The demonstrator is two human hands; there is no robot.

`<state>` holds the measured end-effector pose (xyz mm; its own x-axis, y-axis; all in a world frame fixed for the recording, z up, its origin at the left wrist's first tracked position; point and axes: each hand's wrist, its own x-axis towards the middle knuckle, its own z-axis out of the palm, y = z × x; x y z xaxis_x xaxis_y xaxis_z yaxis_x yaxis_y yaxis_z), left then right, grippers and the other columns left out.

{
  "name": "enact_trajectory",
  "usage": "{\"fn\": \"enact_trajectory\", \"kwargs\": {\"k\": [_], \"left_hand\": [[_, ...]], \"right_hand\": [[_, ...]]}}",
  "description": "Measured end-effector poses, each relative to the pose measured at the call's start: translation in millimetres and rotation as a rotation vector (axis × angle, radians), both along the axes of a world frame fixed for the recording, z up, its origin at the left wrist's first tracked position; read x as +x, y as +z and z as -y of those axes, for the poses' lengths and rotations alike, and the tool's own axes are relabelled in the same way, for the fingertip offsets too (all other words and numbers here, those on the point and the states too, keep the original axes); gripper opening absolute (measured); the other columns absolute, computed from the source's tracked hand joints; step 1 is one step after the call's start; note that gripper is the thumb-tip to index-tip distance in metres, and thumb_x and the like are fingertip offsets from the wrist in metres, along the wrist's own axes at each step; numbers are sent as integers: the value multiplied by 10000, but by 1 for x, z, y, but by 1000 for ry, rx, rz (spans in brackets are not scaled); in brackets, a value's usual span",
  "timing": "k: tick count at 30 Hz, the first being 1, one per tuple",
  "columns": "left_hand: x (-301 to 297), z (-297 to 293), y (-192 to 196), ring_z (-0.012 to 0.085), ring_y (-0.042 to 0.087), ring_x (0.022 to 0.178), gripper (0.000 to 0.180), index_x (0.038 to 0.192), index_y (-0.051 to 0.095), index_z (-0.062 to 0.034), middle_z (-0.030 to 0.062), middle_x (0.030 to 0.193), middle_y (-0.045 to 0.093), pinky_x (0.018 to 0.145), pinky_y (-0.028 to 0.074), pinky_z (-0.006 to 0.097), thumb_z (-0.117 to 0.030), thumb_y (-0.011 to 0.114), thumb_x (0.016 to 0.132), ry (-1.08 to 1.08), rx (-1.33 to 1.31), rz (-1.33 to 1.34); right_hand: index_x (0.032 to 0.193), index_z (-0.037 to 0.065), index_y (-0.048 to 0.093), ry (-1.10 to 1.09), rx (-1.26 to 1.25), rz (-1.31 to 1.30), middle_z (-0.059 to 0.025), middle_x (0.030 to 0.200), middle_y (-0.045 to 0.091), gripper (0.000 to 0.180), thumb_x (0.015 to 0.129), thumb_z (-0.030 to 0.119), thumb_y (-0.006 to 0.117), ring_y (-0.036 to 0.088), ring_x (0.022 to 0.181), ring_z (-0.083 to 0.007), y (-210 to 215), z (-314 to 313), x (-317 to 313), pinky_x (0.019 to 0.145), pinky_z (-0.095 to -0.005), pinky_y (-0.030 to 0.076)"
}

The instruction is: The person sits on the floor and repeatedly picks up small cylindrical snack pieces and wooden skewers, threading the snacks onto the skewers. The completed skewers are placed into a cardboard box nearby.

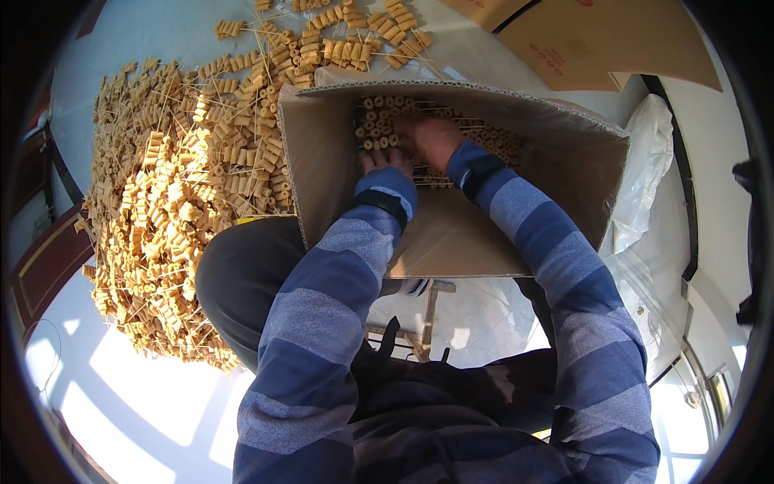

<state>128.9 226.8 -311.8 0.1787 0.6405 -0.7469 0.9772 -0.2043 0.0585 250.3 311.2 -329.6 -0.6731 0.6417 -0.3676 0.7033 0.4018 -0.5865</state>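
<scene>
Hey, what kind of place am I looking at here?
Probably a small workshop or packing floor. A big heap of tan skewered pieces covers the floor, both hands, left hand and right hand, reach into a cardboard box, and flattened cartons lie nearby.

Both hands deep in a cardboard box

The left hand (pixel 379 161) and right hand (pixel 431 139) press on rows of tan skewered rolls (pixel 379 121) inside the cardboard box (pixel 451 234). A large heap of skewers (pixel 173 202) lies just left of the box

Tan skewered spool rows (pixel 379 121) layered flat inside cardboard box (pixel 564 173).
</scene>
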Motion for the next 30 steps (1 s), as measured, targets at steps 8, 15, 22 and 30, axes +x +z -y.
{"fn": "enact_trajectory", "kwargs": {"k": [8,15,22,30], "left_hand": [[8,8,-11,426,425,1310,478,1388,561,-45,191,1395,499,1098,289,583,-234,460,961,-54,40,-97],[2,10,-10,410,417,1329,490,1392,553,-39,185,1441,461,1107,281,593,-235,479,949,28,137,27],[10,-3,3,393,401,1341,478,1363,578,-33,164,1419,455,1111,270,600,-228,502,932,90,105,-3],[3,-29,-1,431,266,1450,538,1395,546,-22,208,1520,362,1159,266,564,-242,571,904,283,-108,-63]], "right_hand": [[1086,69,651,22,90,81,-199,1123,679,219,896,160,591,681,985,-372,-13,9,-15,826,-464,553],[1135,62,631,67,-138,82,-203,1038,700,276,920,230,598,678,970,-385,-33,-13,-13,840,-480,546],[1093,77,660,-137,-225,-72,-188,1009,707,274,933,296,619,673,952,-369,-34,-14,32,857,-451,533],[1066,84,750,-117,-274,152,-203,1103,707,308,916,314,611,679,1015,-379,-29,-2,5,927,-470,521]]}}
